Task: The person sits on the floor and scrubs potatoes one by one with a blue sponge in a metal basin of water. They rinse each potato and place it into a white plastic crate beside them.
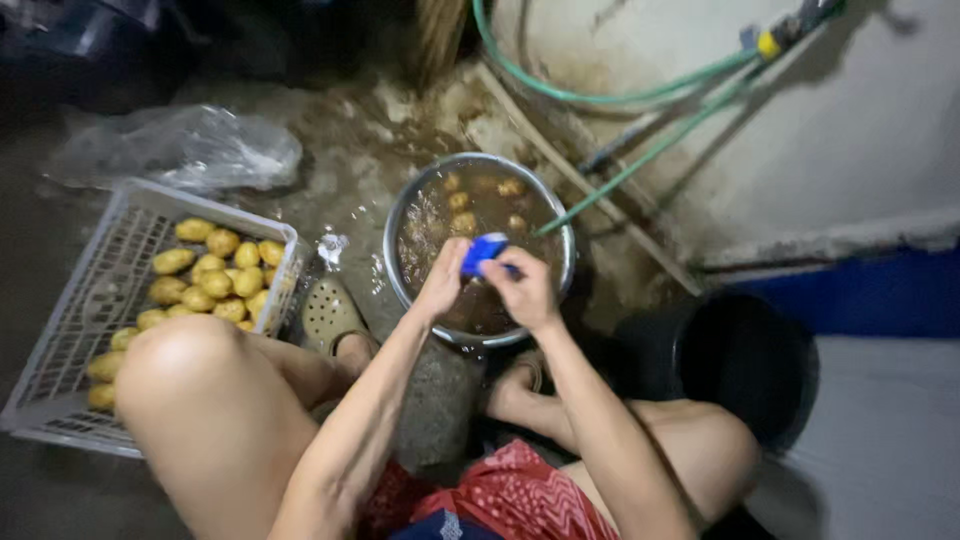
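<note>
**Two hands at work over a basin of muddy water**

Dozens of yellow potatoes lie in the white slatted crate (70,330) at the left of the frame, the largest thing in view, with a crumpled clear plastic bag (190,148) above it. Right of the crate, at the centre, sits the round metal basin (400,215), full of brown water with a few potatoes (458,200) floating near its far side. A green hose (650,150) runs down from the upper right into the basin. A dark bucket (750,350) stands at the lower right.

Over the basin's near half, the left hand (442,280) and right hand (525,290) meet around a small blue object (482,250), likely a scrubber or peeler. Both are curled closed in a grip; whether a potato sits between them cannot be told. Anything held there is probably wet and slippery, firm and light, best pinched around its middle with the whole palm.
</note>
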The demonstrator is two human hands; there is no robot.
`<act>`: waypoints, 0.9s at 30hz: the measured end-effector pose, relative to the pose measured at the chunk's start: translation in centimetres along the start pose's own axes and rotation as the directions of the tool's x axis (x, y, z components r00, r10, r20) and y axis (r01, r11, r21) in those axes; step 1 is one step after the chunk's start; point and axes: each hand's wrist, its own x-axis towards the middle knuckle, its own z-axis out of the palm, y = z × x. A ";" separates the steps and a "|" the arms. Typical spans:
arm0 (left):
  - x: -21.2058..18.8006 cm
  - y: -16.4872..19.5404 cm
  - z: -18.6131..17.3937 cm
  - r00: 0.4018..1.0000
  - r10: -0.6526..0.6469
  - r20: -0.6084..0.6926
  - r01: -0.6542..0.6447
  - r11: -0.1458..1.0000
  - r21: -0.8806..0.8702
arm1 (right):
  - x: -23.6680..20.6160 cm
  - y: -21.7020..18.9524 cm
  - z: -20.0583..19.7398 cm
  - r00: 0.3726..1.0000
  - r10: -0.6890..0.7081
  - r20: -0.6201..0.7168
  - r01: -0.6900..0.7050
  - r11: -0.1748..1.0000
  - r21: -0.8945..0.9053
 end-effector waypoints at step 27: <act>-0.4 -0.4 -0.7 0.975 -0.177 0.132 0.216 0.645 -0.733 | -3.3 5.9 2.8 0.835 0.515 0.195 -0.428 0.830 -0.358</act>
